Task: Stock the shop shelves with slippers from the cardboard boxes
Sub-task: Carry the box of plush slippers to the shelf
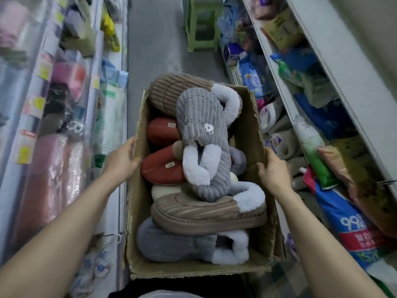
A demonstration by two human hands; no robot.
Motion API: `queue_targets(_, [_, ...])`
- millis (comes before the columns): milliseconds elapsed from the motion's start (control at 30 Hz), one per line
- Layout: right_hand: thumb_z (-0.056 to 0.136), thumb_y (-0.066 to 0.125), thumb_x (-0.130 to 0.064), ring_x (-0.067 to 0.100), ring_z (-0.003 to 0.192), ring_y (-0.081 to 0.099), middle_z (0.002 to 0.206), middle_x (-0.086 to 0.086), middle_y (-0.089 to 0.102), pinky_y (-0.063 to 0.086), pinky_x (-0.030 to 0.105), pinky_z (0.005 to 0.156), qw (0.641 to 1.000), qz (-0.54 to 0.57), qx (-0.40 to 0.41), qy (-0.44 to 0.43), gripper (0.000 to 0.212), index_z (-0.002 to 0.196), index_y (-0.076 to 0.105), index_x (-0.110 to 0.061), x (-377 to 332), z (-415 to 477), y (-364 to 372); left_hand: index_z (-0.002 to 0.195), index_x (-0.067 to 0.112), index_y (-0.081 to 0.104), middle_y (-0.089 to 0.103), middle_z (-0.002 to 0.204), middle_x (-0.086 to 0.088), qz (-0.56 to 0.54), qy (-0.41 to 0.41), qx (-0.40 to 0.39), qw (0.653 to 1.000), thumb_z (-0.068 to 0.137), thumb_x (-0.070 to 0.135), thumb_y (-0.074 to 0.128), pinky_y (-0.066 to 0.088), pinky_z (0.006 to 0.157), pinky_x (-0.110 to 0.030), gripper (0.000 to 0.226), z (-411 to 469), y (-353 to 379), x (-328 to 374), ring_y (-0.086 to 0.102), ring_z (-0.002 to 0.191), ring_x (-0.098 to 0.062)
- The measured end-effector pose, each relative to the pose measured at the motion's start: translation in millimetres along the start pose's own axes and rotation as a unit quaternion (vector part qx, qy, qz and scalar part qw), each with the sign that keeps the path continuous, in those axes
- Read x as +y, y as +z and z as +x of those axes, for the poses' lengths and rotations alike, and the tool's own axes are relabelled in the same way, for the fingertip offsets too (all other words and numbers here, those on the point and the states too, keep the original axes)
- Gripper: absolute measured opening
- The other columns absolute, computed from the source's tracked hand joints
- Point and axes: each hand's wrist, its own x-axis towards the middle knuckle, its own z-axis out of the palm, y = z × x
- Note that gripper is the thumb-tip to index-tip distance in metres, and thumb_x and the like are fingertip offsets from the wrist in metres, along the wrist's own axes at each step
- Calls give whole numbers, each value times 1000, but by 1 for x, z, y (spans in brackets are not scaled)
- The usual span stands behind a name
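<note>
Where the box is: the cardboard box is between my two hands in the aisle, with the left shelves on one side and the right shelves on the other. I cannot see what bears it from below.
Left hand: my left hand grips the left wall near its middle, with the thumb hooked over the rim and the fingers curled round the outside.
Right hand: my right hand grips the opposite wall, with the thumb laid on the inner face and the rest hidden behind the card.
Box handling: I judge it bulky but light. The card looks soft and its rim is frayed and bowed, so the walls may fold if I squeeze. A hold under the bottom would be safer.
Slipper handling: they look plush, light and not fragile. They are heaped loose above the rim, so a tilt could spill the top one. I would take each by the heel or pinch it across the upper.
Grey slipper: the grey slipper is ribbed corduroy with a pale fleece lining and a small white flower patch, and it lies on top.
Brown slipper: the brown slipper is ribbed tan and lies on its side across the near part, with another at the far end.
Red slippers: the red slippers are smooth rust-red, each with a small sewn label, and sit low along the left wall.
</note>
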Motion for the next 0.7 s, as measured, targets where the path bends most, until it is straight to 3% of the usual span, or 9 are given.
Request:
queue_targets(167, [92,57,-21,43,104,59,115,22,65,45,45,83,999,-27,10,35,48,138,43,-20,-9,102,-6,143,23,38,65,114,-16,4,18,-25,1000,86,23,66,42,77,-36,63,117,2,43,59,102,-38])
queue_targets(300, [93,58,-18,41,104,60,114,19,65,44,42,81,999,-17,3,31,47,138,44,-17,-4,191,-11,140,24,40,64,122,-11,0,24,-32,999,86,23,66,48,85,-41,60,199,28,85,60,108,-36])
queue_targets(700, [94,56,-20,41,96,61,105,23,67,47,43,79,989,-95,-47,100,50,141,40,-20,62,410,20,141,26,37,70,106,-13,-38,-1,-72,997,87,16,59,51,79,-45,59,371,154,173,63,95,-41])
